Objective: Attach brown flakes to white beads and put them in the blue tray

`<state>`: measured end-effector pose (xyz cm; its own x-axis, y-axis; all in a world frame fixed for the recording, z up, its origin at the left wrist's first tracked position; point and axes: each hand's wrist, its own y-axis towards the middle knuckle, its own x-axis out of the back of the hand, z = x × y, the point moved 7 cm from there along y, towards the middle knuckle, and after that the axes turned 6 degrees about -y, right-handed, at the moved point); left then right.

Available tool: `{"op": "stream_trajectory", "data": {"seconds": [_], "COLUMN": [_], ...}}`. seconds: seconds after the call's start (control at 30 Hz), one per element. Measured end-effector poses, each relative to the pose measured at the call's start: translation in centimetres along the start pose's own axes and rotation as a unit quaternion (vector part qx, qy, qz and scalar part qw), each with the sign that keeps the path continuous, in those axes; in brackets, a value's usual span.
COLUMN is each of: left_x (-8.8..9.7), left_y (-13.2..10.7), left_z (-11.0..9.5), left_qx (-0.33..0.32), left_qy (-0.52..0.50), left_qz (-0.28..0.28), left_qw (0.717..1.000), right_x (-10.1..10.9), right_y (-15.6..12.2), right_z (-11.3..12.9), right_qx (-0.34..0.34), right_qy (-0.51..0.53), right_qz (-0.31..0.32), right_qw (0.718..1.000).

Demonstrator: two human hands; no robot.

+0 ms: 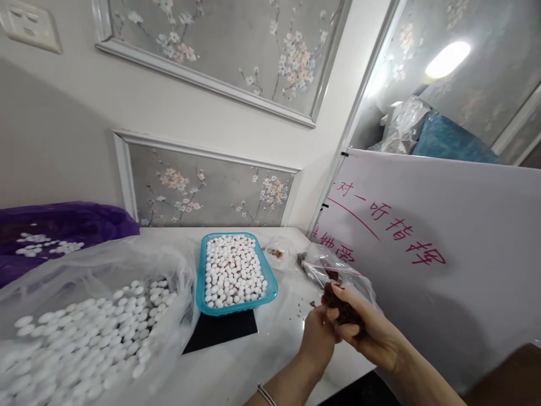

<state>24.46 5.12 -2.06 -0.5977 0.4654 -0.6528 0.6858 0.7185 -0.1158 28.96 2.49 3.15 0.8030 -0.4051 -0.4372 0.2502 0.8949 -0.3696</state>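
A dark brown, crumbly clump [343, 309] is gripped in my right hand [378, 332], thumb on top and fingers curled beneath. My left hand [318, 337], with a bracelet at its wrist, is closed against the clump's lower left side; its fingertips are partly hidden. Just behind the hands lies a clear zip bag [338, 264] with more dark brown material in it. Brown crumbs [313, 304] are scattered on the white table [281, 338] to the left of the clump.
A blue tray [235, 309] filled with white balls sits on a black mat [222, 332]. A large clear bag [181, 270] of white balls stands left, before a purple bag [84, 214]. Behind the tray rests a small clear bag [289, 254]. A whiteboard [465, 225] borders the right.
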Motion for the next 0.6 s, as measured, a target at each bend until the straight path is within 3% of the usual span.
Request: {"op": "stream_trajectory", "data": {"seconds": [0.1, 0.2, 0.43, 0.53, 0.6], "left_x": [1.2, 3.8, 11.6, 13.5, 14.1], "left_y": [-1.5, -3.6, -8.0, -8.3, -7.9], "left_z": [-1.1, -2.0, -4.7, -6.1, -7.0], "left_qx": [-0.039, -0.035, -0.026, -0.027, -0.021], "left_qy": [-0.014, -0.028, -0.065, -0.088, -0.096], "left_qz": [0.007, -0.015, -0.180, -0.251, -0.266], "left_qw": [0.999, 0.999, 0.981, 0.963, 0.959], "right_x": [-2.0, -3.5, -3.7, -3.8, -4.0], "right_y": [-0.1, 0.3, 2.7, 3.6, 4.0], "right_z": [-2.0, -4.7, -9.5, -10.8, -11.3], "right_qx": [-0.021, -0.057, -0.071, -0.048, -0.021], "right_qy": [-0.011, -0.017, -0.029, -0.068, -0.104], "right_qz": [0.019, 0.046, 0.056, 0.053, 0.045], "right_qw": [1.000, 0.997, 0.995, 0.995, 0.993]}}
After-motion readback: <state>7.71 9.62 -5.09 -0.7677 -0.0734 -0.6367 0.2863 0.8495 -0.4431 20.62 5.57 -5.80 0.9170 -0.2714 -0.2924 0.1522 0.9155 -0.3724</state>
